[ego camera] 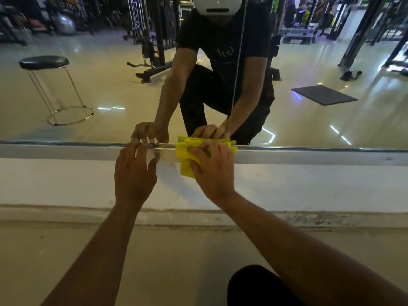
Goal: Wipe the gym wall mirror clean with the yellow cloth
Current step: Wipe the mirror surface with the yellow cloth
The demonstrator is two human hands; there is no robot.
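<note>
The right hand (213, 171) covers most of the cloth (185, 156), so only a bunched yellow fold shows at 9 o'clock of the knuckles and a strip above the fingers; the fingers curl over it and press it on the metal trim (309, 156) at the bottom edge of the mirror (110, 89). The left hand (134, 173), at 9 o'clock of the cloth and just beside it, holds nothing; its fingers are spread and bent, tips on the trim, though what the tips do is hard to make out. Both forearms run off the bottom edge. The cloth looks soft and crumpled, the glass glossy, the wall below it matt white. In the reflection a round black padded stool (44, 62) on thin chrome legs stands at 10 o'clock, and gym machines at 12 o'clock blur into dark shapes
</note>
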